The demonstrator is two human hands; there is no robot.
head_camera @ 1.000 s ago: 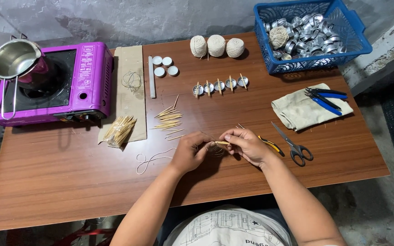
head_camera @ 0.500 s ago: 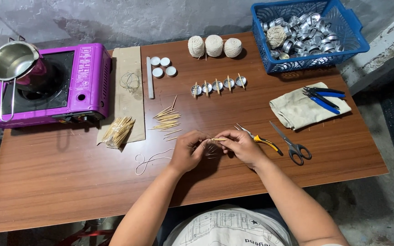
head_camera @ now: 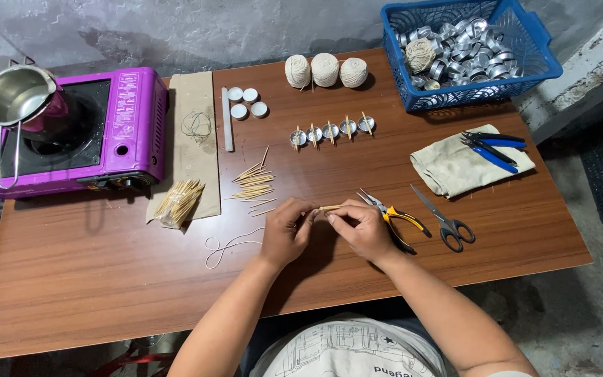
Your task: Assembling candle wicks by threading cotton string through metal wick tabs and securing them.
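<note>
My left hand (head_camera: 286, 232) and my right hand (head_camera: 361, 227) meet over the middle of the brown table (head_camera: 106, 279), both pinching a thin wooden stick (head_camera: 327, 207) between their fingertips. A loose piece of pale string (head_camera: 228, 246) lies just left of my left hand. Several loose sticks (head_camera: 254, 187) are scattered just behind my hands. Yellow-handled pliers (head_camera: 396, 216) rest right beside my right hand.
Scissors (head_camera: 444, 222) lie right of the pliers. A row of small metal cups with sticks (head_camera: 331, 130), three string balls (head_camera: 325, 70), a blue basket of metal cups (head_camera: 469, 49), a cloth with blue pliers (head_camera: 465, 164), a purple stove with a pot (head_camera: 71, 129) and a stick bundle (head_camera: 178, 202) stand further back.
Both hands stay together over the stick and have barely shifted. Nothing else on the table has moved.
</note>
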